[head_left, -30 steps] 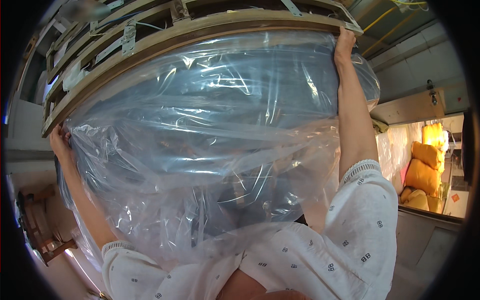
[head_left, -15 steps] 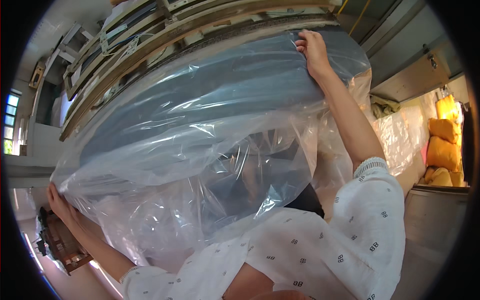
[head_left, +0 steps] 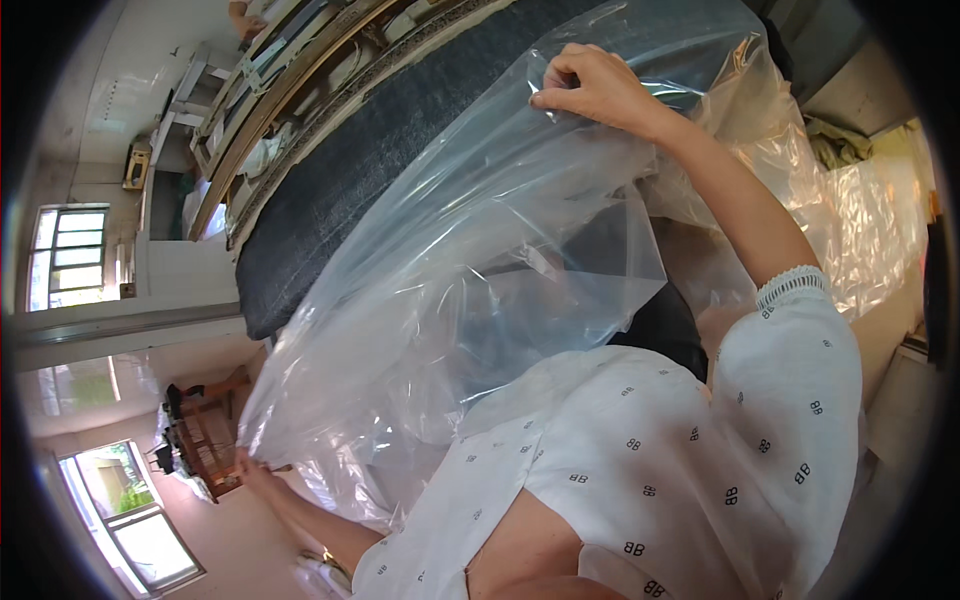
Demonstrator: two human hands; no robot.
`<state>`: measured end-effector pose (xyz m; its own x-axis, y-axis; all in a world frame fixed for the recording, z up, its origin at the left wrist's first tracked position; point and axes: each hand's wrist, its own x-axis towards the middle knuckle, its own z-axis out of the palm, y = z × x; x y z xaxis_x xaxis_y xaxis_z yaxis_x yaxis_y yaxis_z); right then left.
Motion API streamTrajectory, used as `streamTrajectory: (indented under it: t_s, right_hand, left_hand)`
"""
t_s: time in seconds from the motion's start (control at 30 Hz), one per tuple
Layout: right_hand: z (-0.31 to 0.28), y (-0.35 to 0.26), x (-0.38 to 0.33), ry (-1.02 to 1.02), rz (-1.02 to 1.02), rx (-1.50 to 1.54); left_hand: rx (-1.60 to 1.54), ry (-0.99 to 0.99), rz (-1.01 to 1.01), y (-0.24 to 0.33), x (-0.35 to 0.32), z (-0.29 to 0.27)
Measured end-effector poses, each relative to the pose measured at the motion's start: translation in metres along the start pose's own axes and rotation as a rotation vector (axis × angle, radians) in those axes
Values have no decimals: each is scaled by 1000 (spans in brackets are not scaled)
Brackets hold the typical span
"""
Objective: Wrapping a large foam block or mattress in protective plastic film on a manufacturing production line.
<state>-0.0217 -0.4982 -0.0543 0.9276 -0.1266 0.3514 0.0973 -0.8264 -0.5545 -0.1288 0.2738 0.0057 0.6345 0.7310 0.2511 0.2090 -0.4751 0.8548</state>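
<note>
The head camera is the only view, and it is tipped far over, so the room looks slanted. A big clear plastic bag (head_left: 470, 300) fills the middle of the picture. It is thin and shiny, with lots of wrinkles, and you can see right through it. Behind it lies a long dark grey panel (head_left: 400, 140) with a rough, fuzzy face, running from the left middle up toward the top right. The bag covers the lower right part of the panel, and the upper left part is bare. The right hand (head_left: 595, 88) is up high near the top of the picture, with its fingers curled tight around a fold of the bag, right against the panel. The left hand (head_left: 252, 468) is far down at the lower left, well apart from the other one, and it pinches the bottom edge of the bag, which is pulled to a point there. Both arms are stretched out, and the person wears a white shirt (head_left: 680, 450) with small dark marks on it. Above the panel there are wooden frames (head_left: 290, 90) stacked side by side. More clear plastic sheet (head_left: 860, 230) lies off to the right. At the lower left there is a bright window (head_left: 140, 525), and a small brown wooden thing (head_left: 205, 445) stands just beside the left hand.
</note>
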Motion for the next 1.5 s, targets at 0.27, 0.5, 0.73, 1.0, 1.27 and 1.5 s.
streamTrajectory:
  t_s: [0.27,0.5,0.73,1.0,1.27,1.5]
  right_hand:
    - [-13,-2,-22,-109,27,822]
    - [-54,-18,-46,3,33,631]
    - [-74,-20,-53,-15,55,709]
    - [-88,-2,-58,-110,59,894]
    - [-92,5,-63,-115,109,978]
    - [-92,22,-62,-290,271,1569]
  left_hand:
    - [985,-578,672,111,-62,134]
    - [74,-1110,1110,308,-239,324]
    - [-191,-1474,1187,375,-357,408]
    - [-269,-1737,861,379,-365,434]
    - [-403,-1595,1299,406,-387,435]
    - [-705,-1460,1137,372,-394,461]
